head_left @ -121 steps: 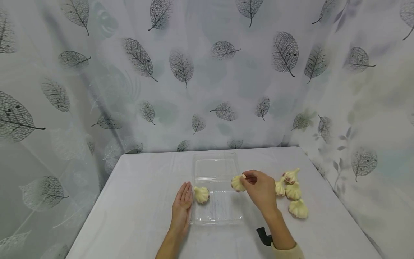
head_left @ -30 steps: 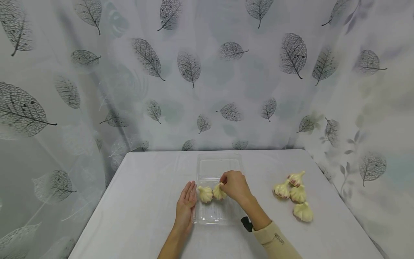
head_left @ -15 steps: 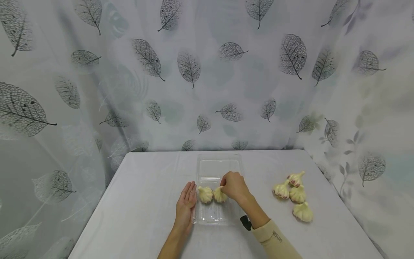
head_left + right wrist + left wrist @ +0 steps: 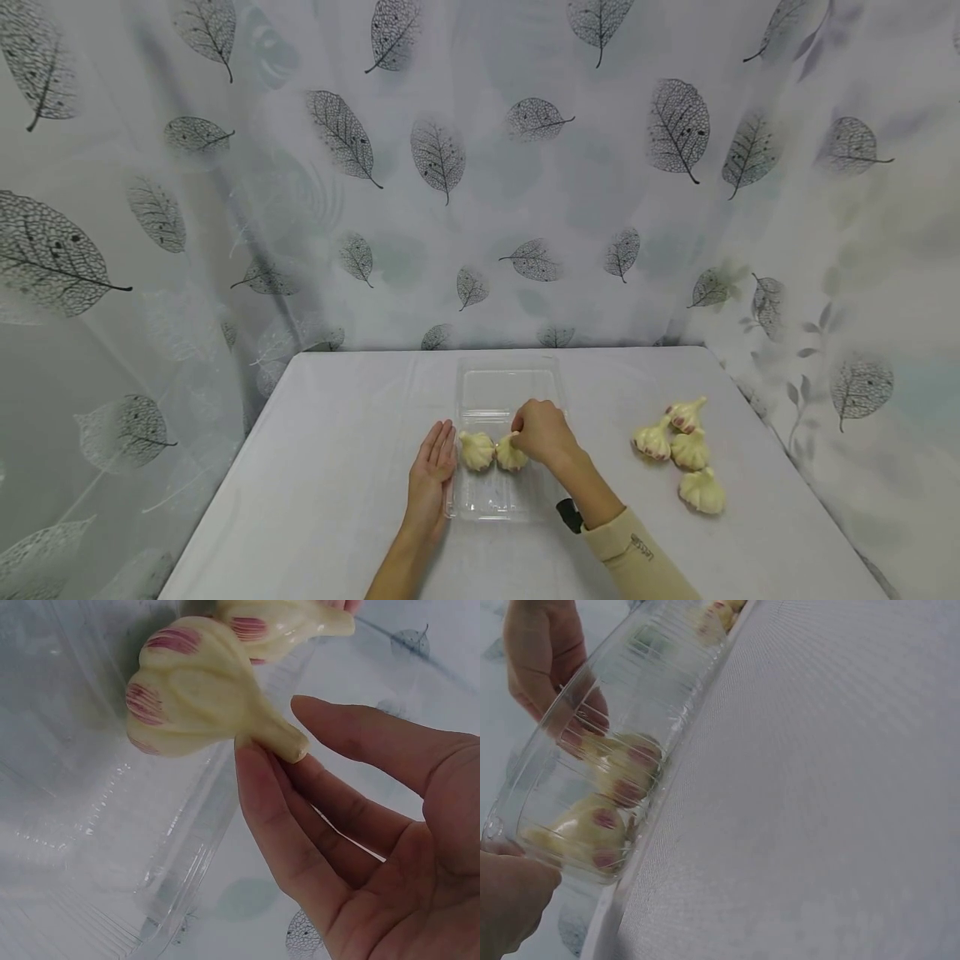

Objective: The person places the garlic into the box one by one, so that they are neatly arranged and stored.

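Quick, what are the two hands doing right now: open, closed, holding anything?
Left hand: open, straight fingers against the clear plastic container.
Right hand: open, fingers touching a garlic bulb, thumb off it.

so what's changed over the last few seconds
The right hand moved left and down, bringing the garlic bulb it held over the clear container's right side to rest inside, beside the first bulb. The hand's thumb now stands off the stem; its fingers touch it. The left hand, first bulb and four bulbs on the table stayed put.
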The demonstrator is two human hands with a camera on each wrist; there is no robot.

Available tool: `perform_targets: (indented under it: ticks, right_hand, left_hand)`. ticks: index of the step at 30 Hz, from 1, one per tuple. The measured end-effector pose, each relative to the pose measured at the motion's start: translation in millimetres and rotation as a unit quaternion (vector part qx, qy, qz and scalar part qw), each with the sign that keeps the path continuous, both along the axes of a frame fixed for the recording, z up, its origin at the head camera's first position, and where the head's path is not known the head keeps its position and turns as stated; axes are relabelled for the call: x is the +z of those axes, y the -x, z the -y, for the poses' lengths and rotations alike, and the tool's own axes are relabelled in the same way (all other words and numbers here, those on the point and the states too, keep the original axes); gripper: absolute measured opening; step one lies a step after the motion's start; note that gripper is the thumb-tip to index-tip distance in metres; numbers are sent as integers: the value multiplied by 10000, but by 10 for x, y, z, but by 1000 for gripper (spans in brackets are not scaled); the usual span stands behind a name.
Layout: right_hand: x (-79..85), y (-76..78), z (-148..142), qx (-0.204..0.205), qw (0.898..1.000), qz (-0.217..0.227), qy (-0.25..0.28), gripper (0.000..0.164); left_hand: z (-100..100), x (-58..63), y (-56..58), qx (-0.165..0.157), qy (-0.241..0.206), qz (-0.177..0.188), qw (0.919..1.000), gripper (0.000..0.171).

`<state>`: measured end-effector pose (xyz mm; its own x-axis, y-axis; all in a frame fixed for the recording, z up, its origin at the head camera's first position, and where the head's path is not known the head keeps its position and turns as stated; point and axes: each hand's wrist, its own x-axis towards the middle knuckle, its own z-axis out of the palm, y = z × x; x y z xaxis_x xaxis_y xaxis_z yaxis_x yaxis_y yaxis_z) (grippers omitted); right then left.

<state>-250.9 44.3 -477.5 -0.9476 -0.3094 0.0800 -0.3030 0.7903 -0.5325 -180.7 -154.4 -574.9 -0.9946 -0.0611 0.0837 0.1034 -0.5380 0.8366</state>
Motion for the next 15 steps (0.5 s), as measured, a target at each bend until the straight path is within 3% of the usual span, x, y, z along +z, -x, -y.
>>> perform_targets:
  ticks: [15]
  right_hand:
    - [16, 23, -31, -37, 9999, -78, 52, 12]
  left_hand:
    - [-5, -7, -2, 14, 8, 32, 10000, 69]
